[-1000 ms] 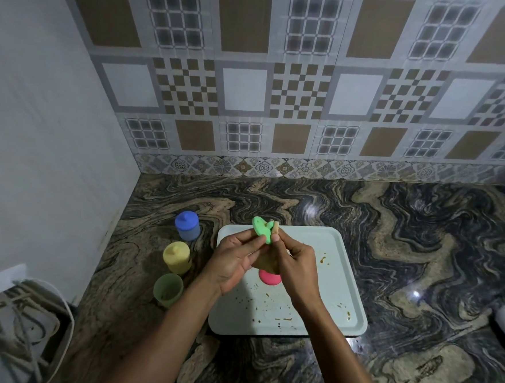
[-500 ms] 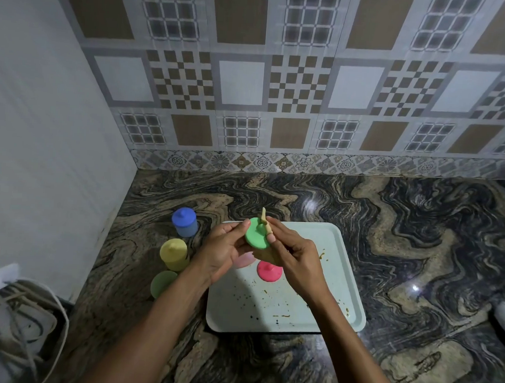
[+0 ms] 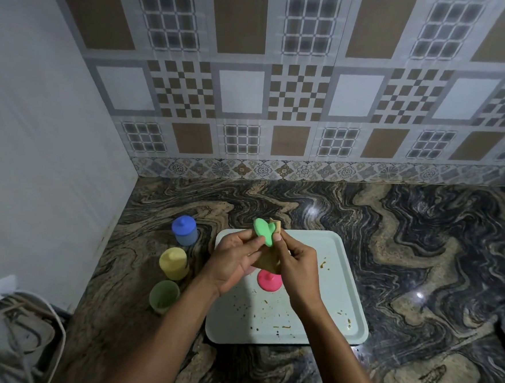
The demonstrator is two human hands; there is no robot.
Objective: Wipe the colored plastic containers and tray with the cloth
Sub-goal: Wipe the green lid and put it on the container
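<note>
The round green plastic lid is tilted on edge above the far rim of the pale, crumb-spotted plastic tray. The left hand pinches its left edge. The right hand, on its right side, has its fingers closed on the tan cloth, pressing it against the lid.

The green lid stands against a tan cloth. The tray is pale mint, flecked brown, and bears a pink lid. Left of it are a blue jar, a yellow jar and a pale green cup. The table swirls black and tan; the far tiles are brown, white and chequered.
</note>
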